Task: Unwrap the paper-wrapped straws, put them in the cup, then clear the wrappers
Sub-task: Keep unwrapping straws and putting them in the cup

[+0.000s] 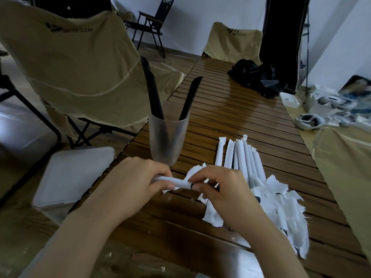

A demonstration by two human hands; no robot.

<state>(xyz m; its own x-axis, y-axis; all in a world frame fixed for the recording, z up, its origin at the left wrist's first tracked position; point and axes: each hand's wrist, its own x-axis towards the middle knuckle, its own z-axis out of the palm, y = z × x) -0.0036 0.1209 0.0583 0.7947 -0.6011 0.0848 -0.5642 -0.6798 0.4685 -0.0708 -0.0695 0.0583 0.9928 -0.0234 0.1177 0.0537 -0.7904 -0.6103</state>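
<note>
Gripping a wrapped straw (174,182) lying sideways, left to right, above the counter (230,109), the left hand (132,183) is curling round it while the right hand (222,189) is pinching its torn end, just before the cup (167,141).

Dim, flat indoor light, cool in tone. Soft sheen on the far slats of the counter (230,101) — source apparently beyond its far end. Shadows weak, diffuse. Strong wide-angle bowing at the edges. Centre reasonably sharp; clutter (333,109) at right edge smeared, corners murky — detail lost in the black fabric (259,77).
</note>
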